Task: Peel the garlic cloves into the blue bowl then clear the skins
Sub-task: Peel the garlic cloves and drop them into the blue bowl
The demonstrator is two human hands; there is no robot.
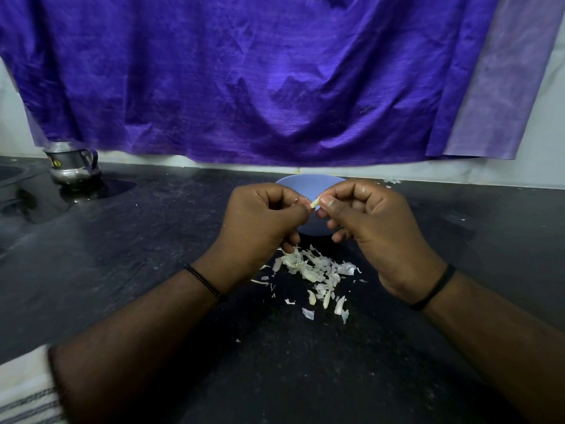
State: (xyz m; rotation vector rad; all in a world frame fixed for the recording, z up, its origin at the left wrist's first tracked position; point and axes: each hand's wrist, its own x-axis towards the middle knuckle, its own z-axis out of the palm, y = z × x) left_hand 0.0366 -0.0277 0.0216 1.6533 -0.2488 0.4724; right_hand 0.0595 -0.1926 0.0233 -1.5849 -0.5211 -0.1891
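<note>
Both hands meet over the blue bowl [308,182], which stands on the black counter and is mostly hidden behind them. My left hand [260,221] and my right hand [373,221] pinch a small pale garlic clove [315,203] between their fingertips. Only the clove's tip shows. A heap of white garlic skins [318,273] lies on the counter just in front of the bowl, below my hands. What the bowl holds is hidden.
A steel jug [73,166] stands at the back left of the black counter [153,240]. A purple cloth [244,75] hangs on the wall behind. A few skin flakes [391,181] lie at the back right. A striped white cloth [24,390] shows at the lower left.
</note>
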